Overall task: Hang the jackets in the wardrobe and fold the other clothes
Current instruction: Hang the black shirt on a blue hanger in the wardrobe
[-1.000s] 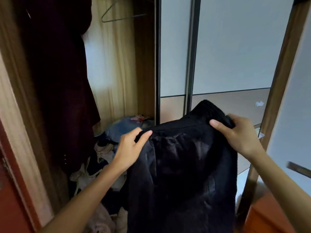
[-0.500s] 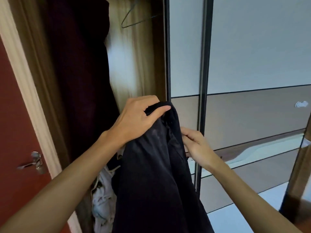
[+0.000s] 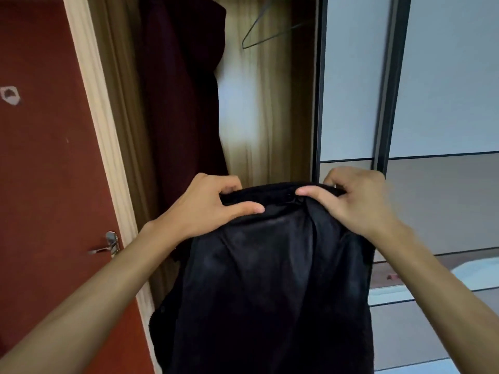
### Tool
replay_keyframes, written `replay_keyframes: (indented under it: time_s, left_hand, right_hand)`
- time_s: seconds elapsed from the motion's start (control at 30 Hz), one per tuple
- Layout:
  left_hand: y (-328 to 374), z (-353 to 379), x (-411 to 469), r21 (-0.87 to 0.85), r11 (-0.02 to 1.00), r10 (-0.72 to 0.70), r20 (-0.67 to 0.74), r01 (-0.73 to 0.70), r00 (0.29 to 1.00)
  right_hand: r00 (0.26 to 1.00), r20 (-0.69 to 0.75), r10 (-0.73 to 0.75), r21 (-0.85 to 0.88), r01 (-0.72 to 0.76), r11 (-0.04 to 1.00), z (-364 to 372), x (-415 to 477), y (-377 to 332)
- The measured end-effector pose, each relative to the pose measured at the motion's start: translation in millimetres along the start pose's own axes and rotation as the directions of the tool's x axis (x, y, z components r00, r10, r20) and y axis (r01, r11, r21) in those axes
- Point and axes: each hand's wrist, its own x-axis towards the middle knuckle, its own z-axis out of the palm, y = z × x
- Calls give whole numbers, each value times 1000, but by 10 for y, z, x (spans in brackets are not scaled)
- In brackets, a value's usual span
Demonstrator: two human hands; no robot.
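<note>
Insp. note. Black jacket (image 3: 270, 279) is held up in front of the open wardrobe (image 3: 270, 117), not yet inside; hem runs out of view below.

L hand (image 3: 208, 203) and R hand (image 3: 359, 201) both pinch its top edge, thumbs on near side, fingers curled behind, hands set apart. Judged reason: spreads the collar/shoulder line so garment hangs flat w/ shiny lining toward camera, ready to take a hanger.

Empty wire hanger (image 3: 278, 35) hangs at top of wardrobe, above and beyond jacket, not touching it. Dark maroon garment (image 3: 183, 90) hangs at left of opening; free space lies at right, by sliding door (image 3: 351, 90).

Step in hand, est.: orienting jacket before hangering.

Risk: both hands occupied. One must let go to fetch the hanger, and jacket may sag.
</note>
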Motion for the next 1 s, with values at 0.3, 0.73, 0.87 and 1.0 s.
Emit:
replay_keyframes:
  time_s: [0.3,0.73,0.87,1.0]
  left_hand:
    - [-384,564,-558,-587,683,-232,390,435,891]
    - [-667,587,-461,-396,916,-114,-98,66,989]
    - [-643,701,-399,-380,916,-160,-62,125,985]
    - [-464,775,-370,-666,676,-288,153,314,945]
  right_hand:
    - [965,88,-247,-168,259,951,-26,581,104]
    - [978,35,-208,-182,210,961,-280,593,258]
    - [977,16,-212,-207,210,956,-351,654,232]
    - [984,23,-177,-175,178,968,-348,700,194]
